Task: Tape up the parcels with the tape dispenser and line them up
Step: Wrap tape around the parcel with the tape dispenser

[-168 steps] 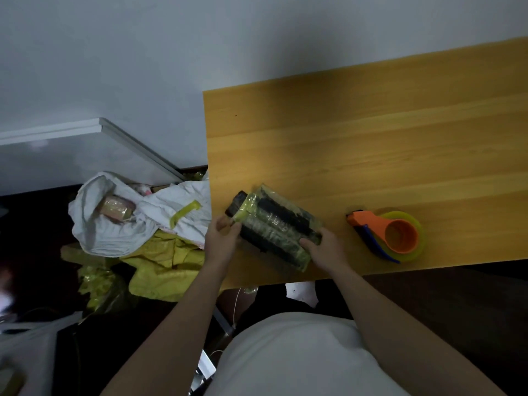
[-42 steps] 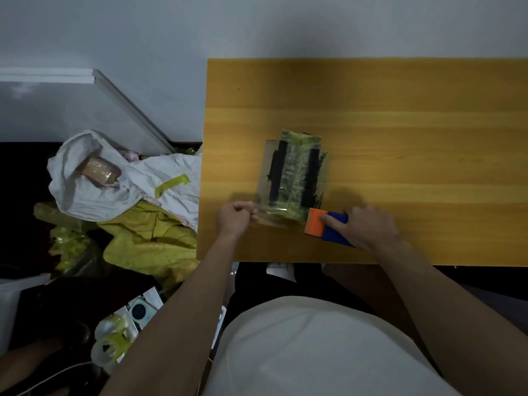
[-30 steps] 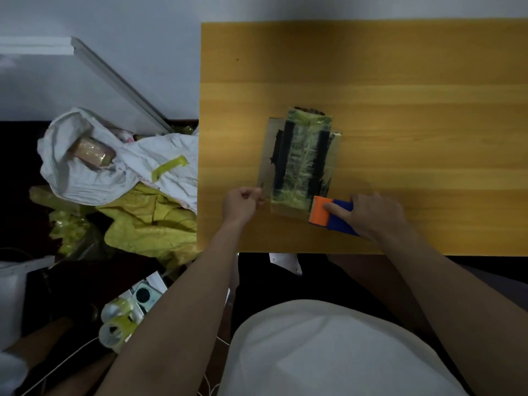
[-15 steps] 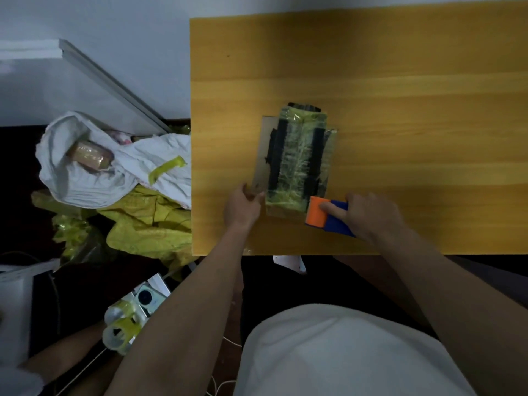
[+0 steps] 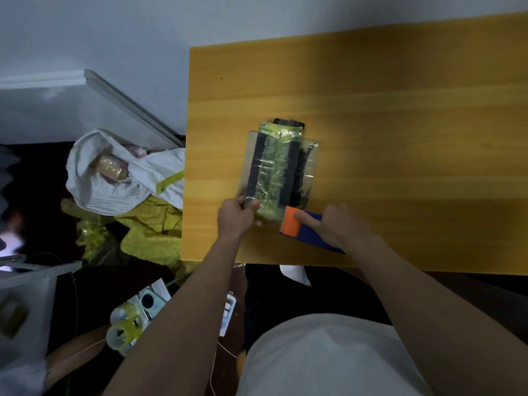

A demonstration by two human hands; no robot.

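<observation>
A dark parcel [image 5: 275, 167] wrapped in yellowish clear tape lies lengthwise on the wooden table [image 5: 400, 110], near its left front corner. My left hand [image 5: 235, 217] pinches the parcel's near left corner. My right hand [image 5: 334, 227] grips the orange and blue tape dispenser [image 5: 303, 231], forefinger stretched along its top, with its orange head against the parcel's near right end. The tape roll itself is hidden under my hand.
Left of the table, on the floor, a white sack [image 5: 120, 178] holds another wrapped parcel [image 5: 110, 167], with yellow plastic bags [image 5: 148, 232] below it. Tape rolls [image 5: 123, 330] lie lower left. The table's front edge runs just below my hands.
Over the last second my left hand has shifted slightly right onto the parcel's near corner. The dispenser has stayed at the parcel's near end. The camera view has shifted.
</observation>
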